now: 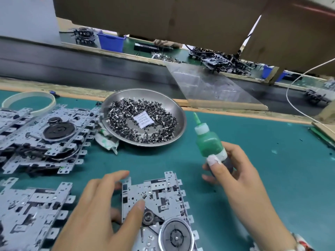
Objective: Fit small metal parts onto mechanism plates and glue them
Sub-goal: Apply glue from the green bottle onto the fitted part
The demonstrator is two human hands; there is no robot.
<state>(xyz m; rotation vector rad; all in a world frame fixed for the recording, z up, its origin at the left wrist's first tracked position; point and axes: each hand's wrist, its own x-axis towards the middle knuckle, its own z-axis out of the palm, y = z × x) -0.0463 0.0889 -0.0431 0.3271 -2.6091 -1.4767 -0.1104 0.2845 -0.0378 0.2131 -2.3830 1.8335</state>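
Note:
A grey mechanism plate (163, 198) with a round flywheel lies on the green mat at the bottom centre. My left hand (101, 207) holds its left edge, thumb pressing on the plate's face and fingers at its side. To the right, my right hand (233, 171) grips a green glue bottle (208, 140) by its base, nozzle pointing up and away from the plate. A steel dish (178, 115) behind the plate holds several small dark metal parts (126, 115) and a white paper sachet.
Stacks of mechanism plates lie at the left (45, 134) and lower left (34, 209). A white ring (29, 102) sits at the far left. A dark conveyor belt (90, 67) runs behind the mat, with another workstation and blue bins beyond. A white cable (293, 105) loops at the right.

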